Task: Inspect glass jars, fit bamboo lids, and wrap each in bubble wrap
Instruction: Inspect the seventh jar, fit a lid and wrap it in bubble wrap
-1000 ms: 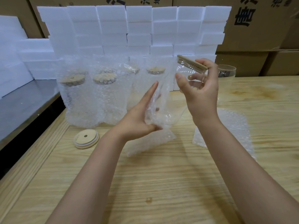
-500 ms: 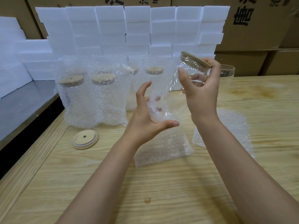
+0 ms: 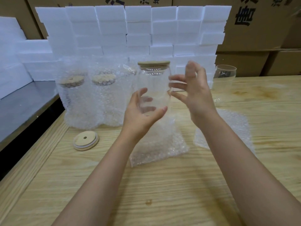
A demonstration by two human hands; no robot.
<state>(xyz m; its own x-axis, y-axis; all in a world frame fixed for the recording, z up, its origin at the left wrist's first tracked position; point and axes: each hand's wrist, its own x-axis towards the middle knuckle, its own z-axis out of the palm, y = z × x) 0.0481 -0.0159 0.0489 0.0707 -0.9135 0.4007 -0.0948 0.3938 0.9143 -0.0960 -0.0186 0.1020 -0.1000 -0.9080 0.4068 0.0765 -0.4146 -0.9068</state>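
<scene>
A clear glass jar (image 3: 154,88) with a bamboo lid (image 3: 154,63) on top is held upright above the table. My left hand (image 3: 143,111) grips its lower part, thumb in front and fingers behind the glass. My right hand (image 3: 195,92) is at the jar's right side with its fingers spread and blurred; the fingertips are at the glass without gripping it. A bubble wrap bag (image 3: 158,144) lies flat on the table right under the jar.
Wrapped jars (image 3: 91,98) stand at the back left before a wall of white foam blocks (image 3: 138,30). A loose bamboo lid (image 3: 86,140) lies front left of them. An open glass jar (image 3: 225,75) and another bubble wrap piece (image 3: 231,128) are to the right. Cardboard boxes (image 3: 254,30) stand behind.
The jar went from tilted in my right hand to upright in my left. My right hand let go of the lid. The bubble wrap bag dropped from my left hand onto the table.
</scene>
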